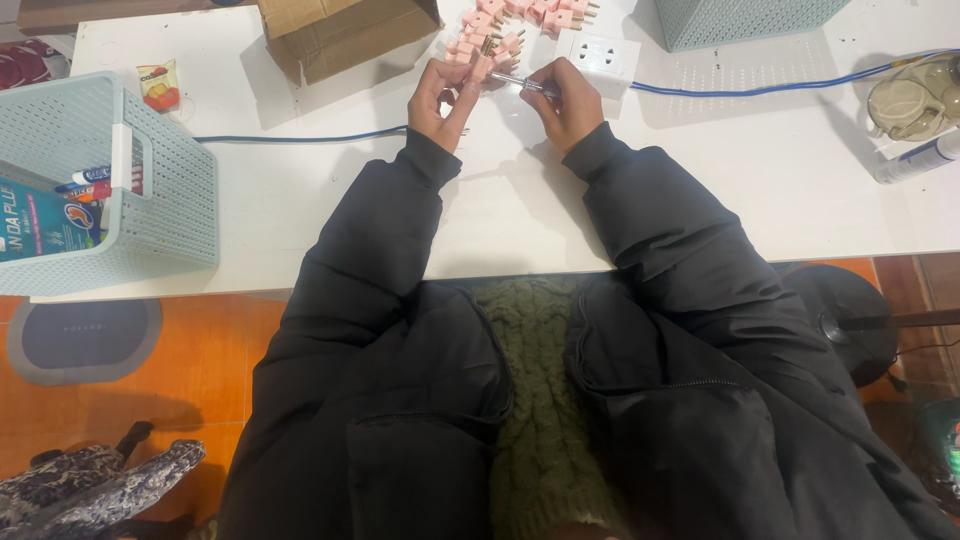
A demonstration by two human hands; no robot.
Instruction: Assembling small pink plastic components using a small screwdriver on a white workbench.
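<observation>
— While a pink plug (478, 68) is pinched in the left hand (440, 100), what is gripped by the right hand (566, 102)?
— A screwdriver (522, 84) is clasped there, its tip set against the plug, near the table's (520, 220) far edge; bare tabletop is left toward the near edge

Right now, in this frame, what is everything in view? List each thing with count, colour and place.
pink plug: one, pink, pinched in the left hand's grip
screwdriver: one, clear handle, in the right hand, tip at the plug
loose plugs: a pile, count unclear, pink with brass pins, table's far edge
wall socket: one, white, behind the hands
cable: one, blue, running across the table
cardboard box: one, brown, far left of the pile
near basket: one, pale teal, table's left edge, holding markers
far basket: one, pale teal, top right
table: one, white
floor: orange
left hand: one, on the plug
right hand: one, on the screwdriver
</observation>
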